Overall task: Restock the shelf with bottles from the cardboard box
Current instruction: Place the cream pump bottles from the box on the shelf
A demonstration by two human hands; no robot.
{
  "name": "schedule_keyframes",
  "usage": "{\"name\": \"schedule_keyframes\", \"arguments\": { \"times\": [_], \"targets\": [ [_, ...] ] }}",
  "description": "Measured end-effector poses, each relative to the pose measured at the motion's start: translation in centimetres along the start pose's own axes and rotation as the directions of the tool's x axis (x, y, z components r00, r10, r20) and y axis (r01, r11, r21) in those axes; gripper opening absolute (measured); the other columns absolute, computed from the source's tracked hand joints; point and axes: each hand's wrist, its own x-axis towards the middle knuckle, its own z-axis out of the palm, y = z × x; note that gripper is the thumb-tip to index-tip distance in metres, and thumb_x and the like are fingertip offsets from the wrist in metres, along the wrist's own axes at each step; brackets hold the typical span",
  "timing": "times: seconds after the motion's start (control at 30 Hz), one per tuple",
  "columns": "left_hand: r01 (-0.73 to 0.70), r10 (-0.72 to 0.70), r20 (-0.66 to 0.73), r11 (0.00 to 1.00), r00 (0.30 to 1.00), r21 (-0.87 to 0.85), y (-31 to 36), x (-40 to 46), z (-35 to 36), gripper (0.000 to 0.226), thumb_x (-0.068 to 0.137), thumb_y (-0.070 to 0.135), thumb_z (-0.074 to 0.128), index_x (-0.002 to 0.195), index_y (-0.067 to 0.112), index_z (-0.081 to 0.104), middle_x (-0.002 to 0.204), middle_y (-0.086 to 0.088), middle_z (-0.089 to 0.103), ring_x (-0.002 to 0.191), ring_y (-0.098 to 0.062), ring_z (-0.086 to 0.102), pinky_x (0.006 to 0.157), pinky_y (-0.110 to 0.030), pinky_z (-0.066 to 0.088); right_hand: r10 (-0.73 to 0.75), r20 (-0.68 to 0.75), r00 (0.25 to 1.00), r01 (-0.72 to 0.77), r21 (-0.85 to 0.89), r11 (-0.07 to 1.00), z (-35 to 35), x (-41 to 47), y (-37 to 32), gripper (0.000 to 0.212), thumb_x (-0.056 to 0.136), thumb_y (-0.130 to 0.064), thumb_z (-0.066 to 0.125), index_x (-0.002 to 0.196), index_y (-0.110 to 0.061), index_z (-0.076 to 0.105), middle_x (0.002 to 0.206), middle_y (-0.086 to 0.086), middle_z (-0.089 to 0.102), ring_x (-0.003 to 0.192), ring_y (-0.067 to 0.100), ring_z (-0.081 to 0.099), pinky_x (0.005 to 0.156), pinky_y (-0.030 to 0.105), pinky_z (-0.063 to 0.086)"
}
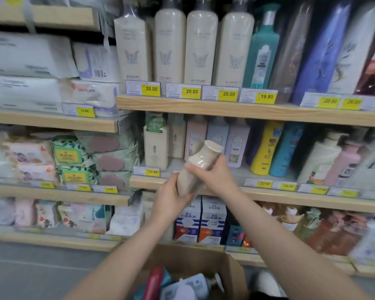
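Cream bottle (196, 168) held tilted in front of middle shelf (268, 194), not yet placed. Left hand (171, 197) grips base, right hand (214, 176) curls round upper body. Cardboard box (230, 269) below holds more bottles; restocking unfinished.

Cream bottle (196, 168): lower end covered by the left hand (171, 199), middle by the right hand (214, 177); label unreadable. Cardboard box (227, 268), below the bottle: near side cut off by the bottom edge, its contents blurred and partly behind the left forearm. Pump bottles (186, 46) above the cream bottle: tops cut off by the upper edge. Goods (342, 230) right of the box: motion-blurred.
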Motion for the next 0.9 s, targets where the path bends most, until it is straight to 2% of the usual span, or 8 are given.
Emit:
{"name": "schedule_keyframes", "arguments": {
  "times": [0.17,0.27,0.33,0.4,0.5,0.7,0.83,0.9],
  "targets": [
    [-0.029,0.025,0.075,0.998,0.997,0.051,0.9,-1.0,1.1,0.057,0.068,0.04,0.08,0.116,0.021,0.056,0.098,0.004,0.068,0.089,-0.016,0.063,0.072,-0.033,0.054,0.003,-0.128,0.992,0.006,0.065,0.998,0.0,1.1,0.8,0.074,0.053,-0.028,0.087,0.112,-0.019,0.042,0.108,0.001,0.059,0.097,0.018,0.059,0.083,0.035,0.05],
    [0.007,0.028,0.237,0.99,0.971,-0.143,-0.3,0.5,-0.6,0.077,0.061,0.034,0.087,0.128,0.022,0.051,0.116,0.011,0.059,0.109,-0.009,0.056,0.091,-0.028,0.047,-0.077,0.049,0.996,0.073,0.083,0.994,-2.7,1.7,1.0,0.069,0.058,-0.017,0.085,0.115,-0.022,0.046,0.107,-0.005,0.06,0.097,0.01,0.059,0.081,0.026,0.049],
    [0.058,0.009,0.395,0.986,0.919,-0.157,-0.9,1.3,-1.4,0.098,0.057,0.034,0.089,0.14,0.023,0.038,0.128,0.016,0.045,0.121,-0.005,0.044,0.101,-0.026,0.038,-0.129,0.182,0.975,0.108,0.121,0.987,-3.8,2.1,0.9,0.063,0.063,-0.009,0.082,0.114,-0.024,0.048,0.11,-0.004,0.061,0.1,0.011,0.06,0.083,0.025,0.049],
    [0.088,0.0,0.502,0.985,0.865,-0.151,-1.1,1.6,-1.3,0.101,0.052,0.038,0.089,0.138,0.028,0.036,0.129,0.017,0.05,0.12,-0.007,0.049,0.101,-0.032,0.044,-0.161,0.278,0.947,0.121,0.155,0.981,-4.0,2.6,0.7,0.057,0.067,-0.001,0.078,0.11,-0.026,0.05,0.11,-0.003,0.063,0.101,0.014,0.062,0.085,0.027,0.051],
    [0.148,-0.057,0.428,0.972,0.902,-0.183,-1.2,1.4,-0.6,0.087,0.046,0.041,0.087,0.122,0.027,0.045,0.111,0.014,0.06,0.105,-0.009,0.059,0.087,-0.033,0.053,-0.174,0.318,0.932,0.105,0.222,0.969,-2.9,3.4,1.0,0.056,0.066,-0.003,0.075,0.115,-0.021,0.054,0.112,0.001,0.065,0.101,0.016,0.063,0.086,0.029,0.053],
    [0.14,-0.14,0.005,0.988,0.99,-0.059,-1.2,0.5,1.4,0.079,0.053,0.045,0.084,0.118,0.023,0.044,0.103,0.009,0.058,0.092,-0.011,0.056,0.067,-0.025,0.044,-0.04,0.074,0.996,0.031,0.115,0.993,1.7,3.5,3.3,0.058,0.069,-0.022,0.08,0.116,-0.019,0.047,0.109,-0.006,0.06,0.103,0.017,0.06,0.088,0.04,0.053],
    [0.088,-0.084,0.045,0.992,0.995,-0.088,-2.5,1.2,1.8,0.084,0.055,0.046,0.083,0.124,0.023,0.042,0.109,0.009,0.058,0.097,-0.008,0.057,0.064,-0.015,0.043,-0.092,-0.005,0.996,0.092,0.103,0.99,2.5,3.7,4.0,0.058,0.063,-0.017,0.083,0.109,-0.022,0.047,0.101,-0.008,0.062,0.097,0.014,0.062,0.081,0.035,0.055],
    [0.065,-0.053,0.084,0.988,0.995,-0.143,-3.4,2.5,1.0,0.087,0.058,0.052,0.08,0.13,0.024,0.04,0.12,0.008,0.057,0.107,-0.007,0.056,0.079,-0.021,0.05,-0.203,-0.001,0.979,0.201,0.127,0.971,2.0,4.4,3.7,0.056,0.064,-0.011,0.083,0.107,-0.024,0.05,0.102,-0.011,0.063,0.096,0.006,0.062,0.079,0.023,0.053]
  ]
}}
